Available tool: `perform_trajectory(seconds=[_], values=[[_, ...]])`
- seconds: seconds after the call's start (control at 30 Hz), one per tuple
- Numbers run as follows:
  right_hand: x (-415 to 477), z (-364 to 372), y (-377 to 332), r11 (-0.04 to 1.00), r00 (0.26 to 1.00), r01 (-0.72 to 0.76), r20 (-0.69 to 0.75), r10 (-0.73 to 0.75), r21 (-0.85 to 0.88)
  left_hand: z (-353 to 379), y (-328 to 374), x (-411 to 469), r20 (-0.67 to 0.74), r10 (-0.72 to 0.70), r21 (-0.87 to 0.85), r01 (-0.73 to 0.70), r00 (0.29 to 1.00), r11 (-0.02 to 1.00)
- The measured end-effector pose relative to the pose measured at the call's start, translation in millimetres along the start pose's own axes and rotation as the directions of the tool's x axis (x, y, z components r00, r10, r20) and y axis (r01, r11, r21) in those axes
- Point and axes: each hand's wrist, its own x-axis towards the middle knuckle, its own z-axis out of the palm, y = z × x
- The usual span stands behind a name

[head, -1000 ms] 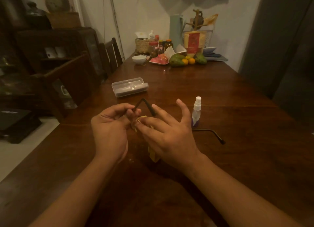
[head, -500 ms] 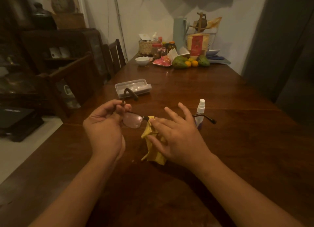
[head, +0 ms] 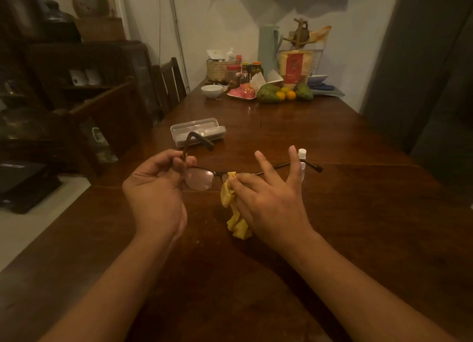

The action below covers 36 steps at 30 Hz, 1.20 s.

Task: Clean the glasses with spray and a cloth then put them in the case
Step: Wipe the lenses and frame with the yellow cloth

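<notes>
Glasses now level, spray bottle behind right hand, case beyond.

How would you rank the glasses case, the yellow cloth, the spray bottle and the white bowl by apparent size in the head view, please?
1. Glasses case, clearly the largest.
2. Yellow cloth, though bunched and partly under the right hand.
3. White bowl and spray bottle: unsure. The bowl sits much farther away, and the bottle is partly hidden.

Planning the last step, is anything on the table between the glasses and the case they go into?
Nothing visible lies between them. The glasses are held above the table, and the case sits just beyond on bare wood. Its lid looks closed, so it needs opening first.
</notes>
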Motion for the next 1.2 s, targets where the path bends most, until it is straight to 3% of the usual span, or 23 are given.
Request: perform_trajectory(seconds=[0.13,0.27,0.47,0.73,0.87,0.97,1.07,1.2], values=[[-0.8,4.8,3.0,0.997,0.999,0.024,-0.025,-0.022,0.067,1.3,-1.7,0.2,0.008,0.002,0.006,-0.002,1.0,1.0],[-2.7,9.2,7.9,0.989,0.998,-0.028,0.061,0.019,0.147,-1.2,-1.5,2.4,0.012,0.008,0.02,-0.009,1.0,1.0],[-0.1,11.4,4.6,0.995,0.999,0.004,0.041,-0.008,0.104,1.2,0.2,-0.9,0.025,0.011,0.008,-0.011,1.0,1.0],[-3.1,16.4,9.5,0.927,0.997,0.067,0.002,-0.073,0.369,0.0,1.7,0.8,0.022,-0.003,0.014,0.003,1.0,1.0],[-2.2,14.4,11.8,0.898,0.997,-0.053,0.077,0.021,0.437,0.1,0.1,-2.9,0.055,0.055,0.104,-0.06,0.997,0.993],[-1.3,8.4,8.6,0.849,0.995,-0.061,-0.039,0.095,0.525,2.8,-3.7,-4.3,0.053,0.066,0.137,-0.073,0.996,0.988],[-0.5,2.0,-4.0,0.918,0.991,0.011,-0.13,0.044,0.397,5.5,-7.9,-6.1,0.029,0.026,0.11,-0.029,0.999,0.994],[2.4,-4.0,-13.6,0.975,0.997,0.033,-0.07,-0.018,0.221,4.9,-8.6,-8.1,0.024,-0.041,0.068,0.039,0.999,0.997]])
